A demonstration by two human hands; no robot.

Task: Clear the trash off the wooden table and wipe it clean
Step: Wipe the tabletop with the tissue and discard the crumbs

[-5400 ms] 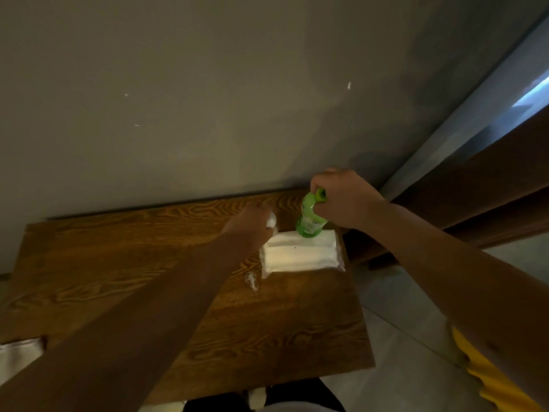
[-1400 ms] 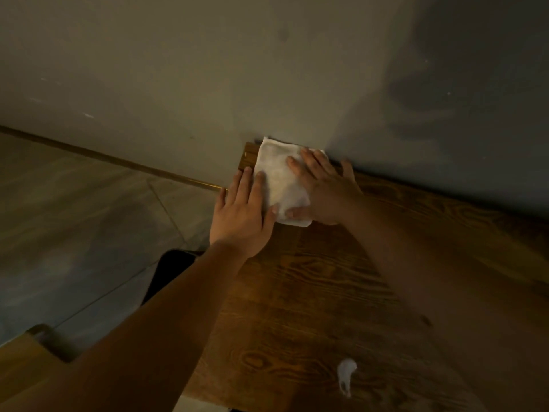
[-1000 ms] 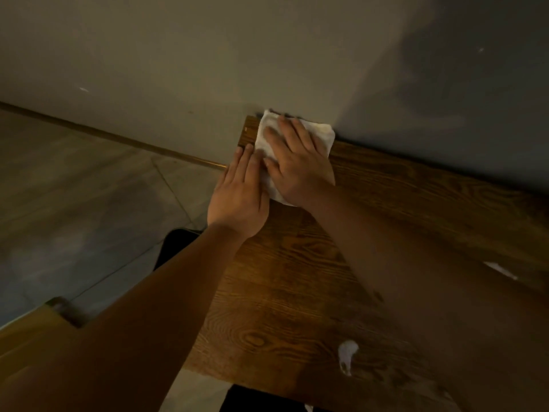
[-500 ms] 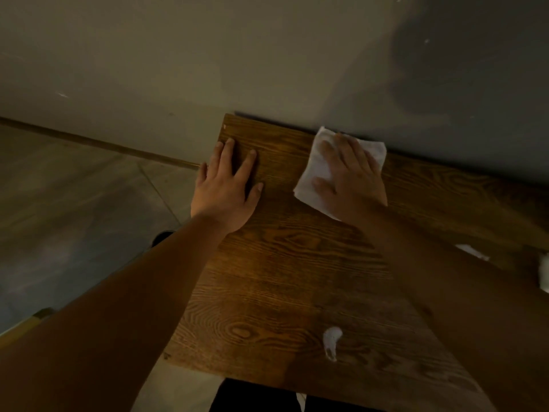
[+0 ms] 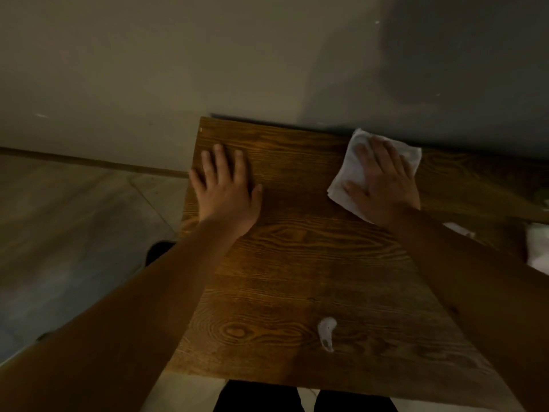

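The table (image 5: 297,263) stands against the wall (image 5: 178,69). The left hand (image 5: 225,191) lies flat on its left side. The right hand (image 5: 383,188) lies on a cloth (image 5: 341,191) by the wall. A scrap (image 5: 326,333) lies near the front edge

A folded white cloth (image 5: 350,176) is pressed flat under the right hand (image 5: 383,188) at the far edge of the wooden table (image 5: 297,263), against the grey wall (image 5: 208,55). The left hand (image 5: 225,191) is laid palm down, fingers spread, near the table's left edge. A small white scrap (image 5: 326,333) lies near the front edge. Pale wrappers (image 5: 539,245) are seen blurred at the right.
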